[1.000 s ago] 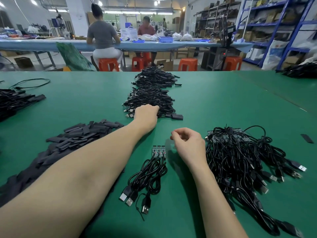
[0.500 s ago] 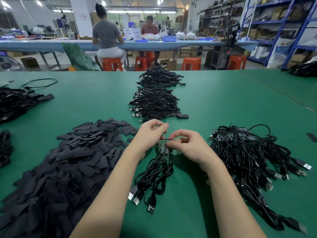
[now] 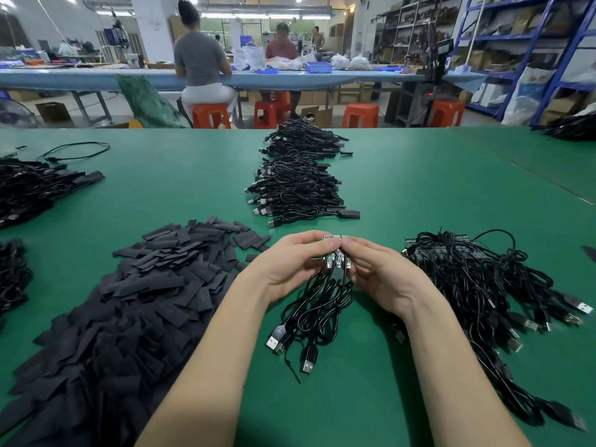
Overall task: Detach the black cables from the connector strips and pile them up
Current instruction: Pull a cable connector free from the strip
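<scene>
Small multicoloured connector strip [image 3: 336, 237] w/ short black USB cables [image 3: 317, 304] hanging off it, lifted just above green felt-covered table [image 3: 419, 188], at centre. Left hand [image 3: 290, 266] grasping strip's left end, thumb and fingers curled round it; right hand [image 3: 380, 272] pinching the right end, fingertips [image 3: 350, 244] meeting left ones over the top edge. Cables still attached, drooping from strip toward the viewer, looped bundle resting on table betw. the two wrists, silver-tipped USB plugs [image 3: 278, 341] lying at bundle's near end.

Rel. to the strip: just right, tangled heap of black cables on more dark connector strips [image 3: 477, 279], plugs fanned out to the right and near side. Beyond it, well apart, neat pile of loose black USB cables [image 3: 296, 191], and a second similar pile [image 3: 306, 141] farther still. Left and near-left, wide spread of flat black rectangular sleeve pieces [image 3: 135, 301], nearest ones just beside left wrist. Far left, more black cable heaps [image 3: 29, 185] at table edge; far right corner, another dark heap [image 3: 571, 127].

Past the table's far edge: long blue workbench [image 3: 96, 79], orange plastic stools [image 3: 360, 115], two seated persons, blue metal shelving [image 3: 529, 43] w/ cartons.
</scene>
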`<state>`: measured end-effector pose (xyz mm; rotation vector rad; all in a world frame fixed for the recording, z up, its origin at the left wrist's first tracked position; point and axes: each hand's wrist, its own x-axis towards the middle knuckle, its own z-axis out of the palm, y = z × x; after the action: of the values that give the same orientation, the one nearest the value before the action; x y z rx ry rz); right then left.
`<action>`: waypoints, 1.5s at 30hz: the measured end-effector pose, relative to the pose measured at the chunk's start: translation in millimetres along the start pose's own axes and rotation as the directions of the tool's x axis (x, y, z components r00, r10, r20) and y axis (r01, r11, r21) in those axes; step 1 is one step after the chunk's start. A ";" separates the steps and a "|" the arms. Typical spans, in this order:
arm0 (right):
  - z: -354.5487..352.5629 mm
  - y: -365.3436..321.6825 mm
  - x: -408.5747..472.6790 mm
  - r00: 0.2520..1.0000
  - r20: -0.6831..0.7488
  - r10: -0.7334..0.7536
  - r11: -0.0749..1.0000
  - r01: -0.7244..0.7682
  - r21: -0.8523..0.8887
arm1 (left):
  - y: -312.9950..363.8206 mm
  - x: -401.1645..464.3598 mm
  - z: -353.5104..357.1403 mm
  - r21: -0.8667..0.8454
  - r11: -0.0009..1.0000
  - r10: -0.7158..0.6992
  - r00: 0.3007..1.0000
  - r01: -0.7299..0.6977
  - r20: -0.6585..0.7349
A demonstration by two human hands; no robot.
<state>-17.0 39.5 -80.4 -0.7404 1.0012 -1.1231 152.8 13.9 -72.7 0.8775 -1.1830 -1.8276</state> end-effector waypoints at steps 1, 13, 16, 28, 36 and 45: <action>0.1 0.7 0.4 1.000 0.001 0.011 1.000 -0.011 0.017 | 0.0 -0.4 -0.2 -0.013 1.000 0.000 1.000 0.000 0.004; 8.5 4.1 3.5 0.988 -0.003 0.153 0.959 -0.148 0.243 | 0.8 -4.0 -2.6 -0.047 0.999 -0.010 1.000 0.010 0.000; 10.4 3.1 1.9 0.987 0.056 0.150 0.946 -0.160 0.283 | 1.2 -3.3 -2.0 -0.098 0.995 -0.018 0.999 0.021 0.033; -5.1 -24.0 -11.3 0.980 -0.157 -0.120 0.949 0.067 -0.309 | -11.3 9.8 -9.0 0.880 0.473 0.442 0.873 -0.029 -0.208; 2.2 -24.8 -7.1 0.970 -0.231 -0.070 0.995 0.084 0.053 | -12.7 14.8 21.6 0.336 0.916 0.259 0.963 -0.219 -0.079; 17.8 -28.3 -12.4 0.941 -0.304 -0.152 0.985 0.119 -0.123 | -13.5 7.6 23.1 0.238 0.960 0.174 0.981 -0.149 -0.089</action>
<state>-12.5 43.1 -45.2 -0.7362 1.2981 -1.3452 126.4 20.1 -78.7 0.9668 -1.3733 -1.5128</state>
